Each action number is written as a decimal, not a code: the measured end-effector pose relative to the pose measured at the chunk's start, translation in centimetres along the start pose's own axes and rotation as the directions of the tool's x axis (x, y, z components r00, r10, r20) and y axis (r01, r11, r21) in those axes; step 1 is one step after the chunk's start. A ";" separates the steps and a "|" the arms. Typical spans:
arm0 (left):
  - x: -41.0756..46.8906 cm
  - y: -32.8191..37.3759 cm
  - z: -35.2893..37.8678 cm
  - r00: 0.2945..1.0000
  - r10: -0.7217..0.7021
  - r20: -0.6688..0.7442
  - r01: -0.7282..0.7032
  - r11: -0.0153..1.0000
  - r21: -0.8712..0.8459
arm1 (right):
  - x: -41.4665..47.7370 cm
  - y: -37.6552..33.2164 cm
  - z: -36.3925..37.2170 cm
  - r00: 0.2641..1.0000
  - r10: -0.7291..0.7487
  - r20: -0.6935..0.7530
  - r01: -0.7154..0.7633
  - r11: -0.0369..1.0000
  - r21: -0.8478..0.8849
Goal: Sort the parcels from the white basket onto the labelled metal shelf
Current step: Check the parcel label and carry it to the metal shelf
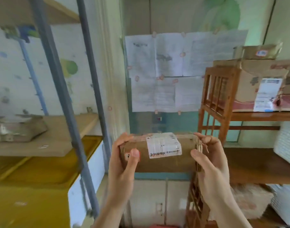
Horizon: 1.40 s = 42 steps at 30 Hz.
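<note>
Far left: metal shelf (65,96) with grey uprights and a board level holding 1 crumpled parcel (17,129); yellow surface below it. Centre: brown cardboard parcel (159,160) with white shipping label (164,145), held up in the air between both hands, well apart from the shelf boards. Left hand (122,162) grips the parcel's left end, thumb on the front face, fingers behind. Right hand (208,158) grips the right end, thumb in front, fingers curled over the top edge. Papers (173,69) pinned on the wall behind. Right: wooden rack (218,99) with 2 cardboard boxes (256,83) stacked. Frame blurred.
</note>
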<state>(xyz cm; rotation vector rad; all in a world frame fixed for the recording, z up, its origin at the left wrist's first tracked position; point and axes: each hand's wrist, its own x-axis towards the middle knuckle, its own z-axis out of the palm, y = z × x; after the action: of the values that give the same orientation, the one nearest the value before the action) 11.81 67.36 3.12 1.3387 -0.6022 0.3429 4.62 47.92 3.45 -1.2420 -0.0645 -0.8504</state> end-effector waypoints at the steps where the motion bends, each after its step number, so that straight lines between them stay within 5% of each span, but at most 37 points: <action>1: 0.3 0.2 -2.2 0.996 -0.092 0.006 0.093 0.991 -0.094 | -0.3 0.9 2.2 0.999 -0.022 0.031 0.021 0.999 0.045; 3: 1.1 0.5 -6.0 0.964 -0.264 -0.015 0.254 0.940 -0.227 | -0.7 2.3 6.1 0.996 -0.040 0.077 0.033 0.996 0.085; 6: 1.9 0.4 -10.8 0.941 -0.329 -0.073 0.305 0.924 -0.229 | -1.5 4.2 10.6 0.993 -0.041 0.112 0.038 0.999 0.034; 13: 3.7 0.0 -17.1 0.995 -0.062 -0.084 0.040 0.968 -0.249 | -2.6 5.7 16.2 0.992 0.004 0.124 0.002 0.999 -0.054; 17: 4.3 -0.2 -18.6 0.998 0.060 0.023 -0.053 0.970 -0.237 | -2.9 5.8 17.2 0.987 0.118 0.108 -0.129 0.986 0.104; 42: 2.6 -1.2 -10.4 0.998 0.066 -0.014 -0.067 0.960 -0.273 | -2.3 1.8 9.2 0.993 -0.035 0.110 0.033 0.999 0.011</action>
<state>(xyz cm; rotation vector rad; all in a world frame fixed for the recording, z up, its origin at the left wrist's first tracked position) 16.78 76.98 2.50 1.0539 -0.6657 0.3054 7.72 57.06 4.29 -1.2813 -0.1786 -0.8096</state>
